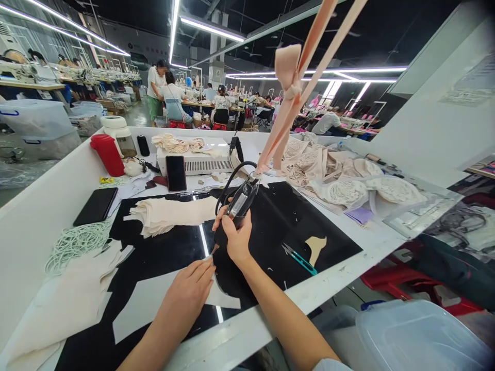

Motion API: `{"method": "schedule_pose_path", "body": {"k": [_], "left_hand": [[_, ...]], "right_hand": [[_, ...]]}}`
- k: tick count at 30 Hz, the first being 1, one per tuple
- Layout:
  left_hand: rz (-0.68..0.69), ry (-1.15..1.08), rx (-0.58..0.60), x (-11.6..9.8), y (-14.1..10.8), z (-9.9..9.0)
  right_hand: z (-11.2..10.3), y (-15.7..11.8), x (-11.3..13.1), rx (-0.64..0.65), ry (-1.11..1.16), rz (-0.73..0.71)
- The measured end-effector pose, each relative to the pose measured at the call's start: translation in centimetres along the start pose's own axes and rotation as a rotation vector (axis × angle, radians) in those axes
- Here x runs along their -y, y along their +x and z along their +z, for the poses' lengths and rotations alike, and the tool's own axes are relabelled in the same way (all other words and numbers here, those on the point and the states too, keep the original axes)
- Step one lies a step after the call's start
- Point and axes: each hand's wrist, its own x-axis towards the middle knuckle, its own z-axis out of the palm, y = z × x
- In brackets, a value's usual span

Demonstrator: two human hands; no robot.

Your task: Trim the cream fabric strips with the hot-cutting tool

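Note:
A black corded hand tool is wrapped in the fingers of my right hand. A narrow copper-coloured tip points down from it, close to my left fingertips. Its exact kind is not clear. Pink elastic straps, knotted together, run down to its upper end. My left hand lies flat with fingers stretched over a pale, curved cut piece, pressing it on the glossy black board. The middle of that piece is hidden under the hand.
A stack of cream fabric pieces lies beyond my hands. Teal thread snips and a beige scrap lie right. Cream fabric, green cord and a black tablet are left. Lace bra parts are heaped back right.

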Motion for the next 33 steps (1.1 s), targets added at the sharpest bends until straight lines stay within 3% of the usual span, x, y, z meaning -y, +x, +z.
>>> {"method": "schedule_pose_path", "body": {"k": [21,33], "left_hand": [[0.044,0.087,0.021,-0.3,0.8,-1.1],[0.065,0.116,-0.025,-0.5,0.8,-1.0]], "right_hand": [[0.5,-0.3,-0.3,-0.007,0.005,-0.008],[0.8,-0.6,-0.2,-0.012,0.028,-0.002]]}}
